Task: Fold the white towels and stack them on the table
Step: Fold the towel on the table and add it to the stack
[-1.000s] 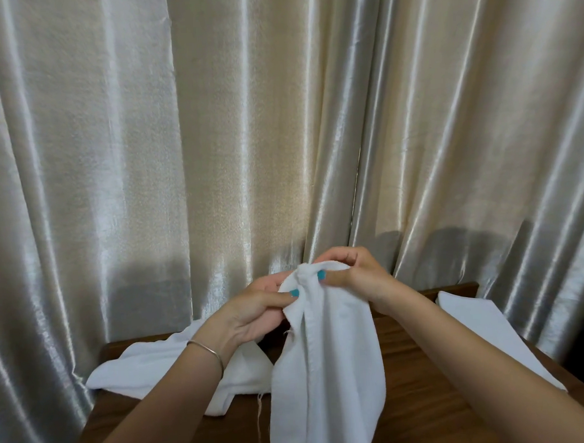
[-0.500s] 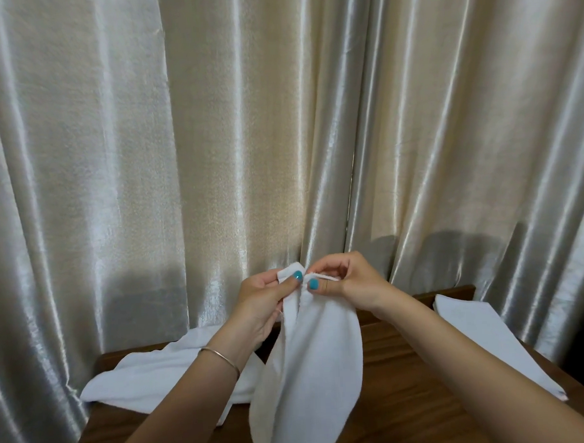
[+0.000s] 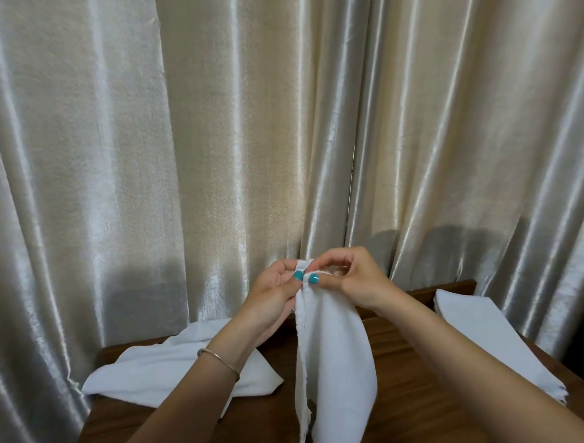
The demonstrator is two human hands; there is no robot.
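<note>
Towel in hand (image 3: 337, 360): white, hangs from both hands above the wooden table (image 3: 409, 400), mid-scene.
Left hand (image 3: 274, 295): pinches its top edge, thumb on cloth.
Right hand (image 3: 350, 279): pinches the same edge, just beside.
Left, far: loose white towels (image 3: 176, 367) heaped.
Right: folded towel stack (image 3: 483, 337).
Behind: shiny curtain (image 3: 213, 141).

Shiny cream curtains (image 3: 213, 141) hanging in folds behind; thin metal bangle (image 3: 219, 358) on a wrist.
</note>
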